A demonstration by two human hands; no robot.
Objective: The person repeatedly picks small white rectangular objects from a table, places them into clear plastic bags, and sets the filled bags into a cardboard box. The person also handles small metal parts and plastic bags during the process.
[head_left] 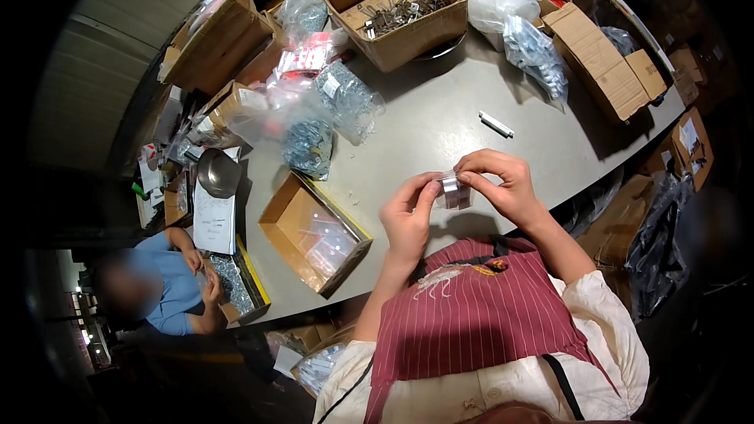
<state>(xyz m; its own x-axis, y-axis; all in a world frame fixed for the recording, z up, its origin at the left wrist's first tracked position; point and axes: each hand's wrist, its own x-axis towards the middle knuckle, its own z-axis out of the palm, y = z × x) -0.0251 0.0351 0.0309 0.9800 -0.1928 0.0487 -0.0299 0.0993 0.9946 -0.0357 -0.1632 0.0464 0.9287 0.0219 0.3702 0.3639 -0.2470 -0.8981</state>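
Between my two hands, above the table's near edge, is a small clear plastic bag [453, 191] with shiny metal-looking pieces inside. The thumb and fingers of my left hand [410, 208] pinch its left upper corner. My right hand [503, 184] grips the upper right edge, thumb and forefinger pressed together. What exactly the pieces in the bag are, I cannot make out. To the left of my left hand stands an open cardboard tray [283, 224] with several small filled clear bags [328, 243] in it. A short white stick-like piece [496, 124] lies on the table beyond my right hand.
A cardboard box of metal parts [393, 39] stands at the back. Bags of small hardware [308, 145] crowd the left. A metal bowl [219, 173] rests on papers [214, 220]. An open carton [601, 63] sits far right. A co-worker in blue [169, 283] handles something at left.
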